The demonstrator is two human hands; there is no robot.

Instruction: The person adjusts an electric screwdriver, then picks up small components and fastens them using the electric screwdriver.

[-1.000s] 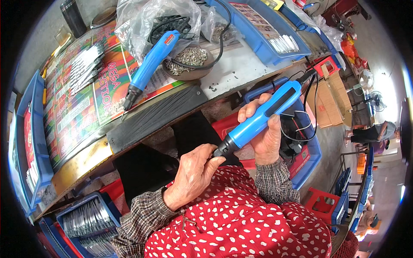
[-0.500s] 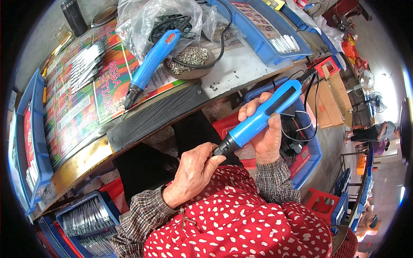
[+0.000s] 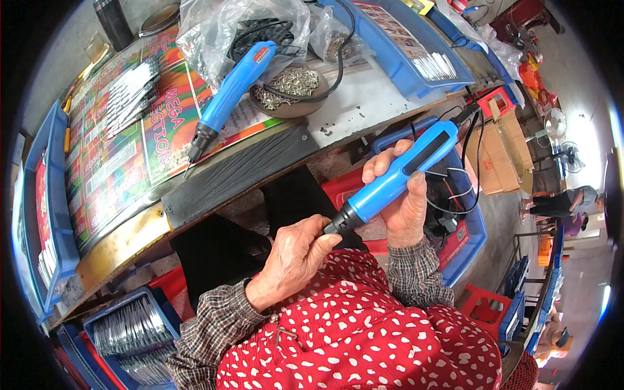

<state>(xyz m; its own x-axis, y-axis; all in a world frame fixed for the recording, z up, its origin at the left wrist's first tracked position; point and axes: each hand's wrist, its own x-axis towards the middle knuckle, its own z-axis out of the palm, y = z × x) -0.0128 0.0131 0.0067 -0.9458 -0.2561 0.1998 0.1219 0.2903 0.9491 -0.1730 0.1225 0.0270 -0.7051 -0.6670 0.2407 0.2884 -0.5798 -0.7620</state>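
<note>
A blue electric screwdriver [image 3: 394, 184] with a black nose lies slantwise in front of me, above my lap. My right hand [image 3: 404, 201] is wrapped round its body from beneath, thumb on the near side. At the nose end my left hand [image 3: 292, 260] pinches with thumb and fingers; what sits between those fingertips is hidden. A second blue electric screwdriver [image 3: 235, 91] rests on the bench, its bit pointing toward the near edge. Beside it a round dish [image 3: 317, 109] holds many small screws.
Flat metal pieces [image 3: 130, 97] lie on a colourful printed sheet at the bench's left. Blue bins stand at the far left [image 3: 58, 214], far right [image 3: 390, 45] and low left [image 3: 172, 312]. A clear plastic bag [image 3: 201, 39] sits behind the dish. A cardboard box [image 3: 500, 156] stands right.
Both hands keep the same hold on the screwdriver and have barely moved. The bench things appear shifted very slightly in the picture.
</note>
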